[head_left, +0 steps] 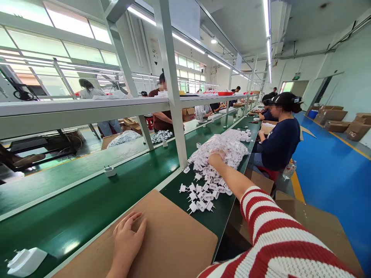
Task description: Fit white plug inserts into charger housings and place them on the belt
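Observation:
My left hand (127, 237) lies flat, fingers stretched out, on a brown board (174, 247) at the near end of the green workbench. My right hand (216, 159), in a red-and-white striped sleeve, reaches out to a heap of small white plug parts (207, 187). Its fingers curl down into the heap beside a clear bag full of the same parts (227, 146). What the fingers grip is hidden. Loose plugs are scattered between the heap and the board.
A green conveyor belt (87, 200) runs along the left with a white charger body (26, 260) near me and another (110, 170) farther up. A seated person in a dark top (279, 141) works at the right. Metal frame post (174, 96) and cardboard boxes (336, 119) stand around.

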`<state>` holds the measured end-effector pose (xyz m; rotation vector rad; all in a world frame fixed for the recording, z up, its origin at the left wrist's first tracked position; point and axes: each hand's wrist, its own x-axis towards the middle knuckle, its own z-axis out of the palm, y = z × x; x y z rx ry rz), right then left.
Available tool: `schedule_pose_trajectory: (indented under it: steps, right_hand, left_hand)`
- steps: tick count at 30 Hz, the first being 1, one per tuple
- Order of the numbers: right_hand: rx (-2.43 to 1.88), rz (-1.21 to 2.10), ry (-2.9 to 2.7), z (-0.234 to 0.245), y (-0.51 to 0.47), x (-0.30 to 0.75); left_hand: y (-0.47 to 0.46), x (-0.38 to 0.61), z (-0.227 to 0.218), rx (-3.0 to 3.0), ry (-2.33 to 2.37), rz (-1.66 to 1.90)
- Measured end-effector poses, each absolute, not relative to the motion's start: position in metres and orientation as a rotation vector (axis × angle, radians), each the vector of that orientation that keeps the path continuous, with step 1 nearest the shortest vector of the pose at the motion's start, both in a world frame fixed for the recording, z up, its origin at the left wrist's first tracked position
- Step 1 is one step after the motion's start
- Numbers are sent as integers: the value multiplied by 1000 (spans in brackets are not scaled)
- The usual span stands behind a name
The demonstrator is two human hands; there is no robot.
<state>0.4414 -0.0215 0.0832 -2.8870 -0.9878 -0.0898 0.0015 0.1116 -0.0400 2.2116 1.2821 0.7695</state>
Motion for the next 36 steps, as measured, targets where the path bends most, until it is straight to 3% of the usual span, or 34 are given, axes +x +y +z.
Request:
schedule_pose_trajectory:
  steps: [7,17,25,36]
  right_hand:
    - [-2970,-90,-950,73,-22,436]
    - [-2896,-108,-1547,34,-45,390]
    - [-2619,169,-1958,59,-51,397]
    - [-2478,122,-2047,62,39,374]
  left_hand:
    - [115,-1,-47,2244,1264,768]
    - [94,12,-36,2250,1198,902]
    - [90,12,-42,2219,1213,881]
    - [78,19,-34,2219,1252,843]
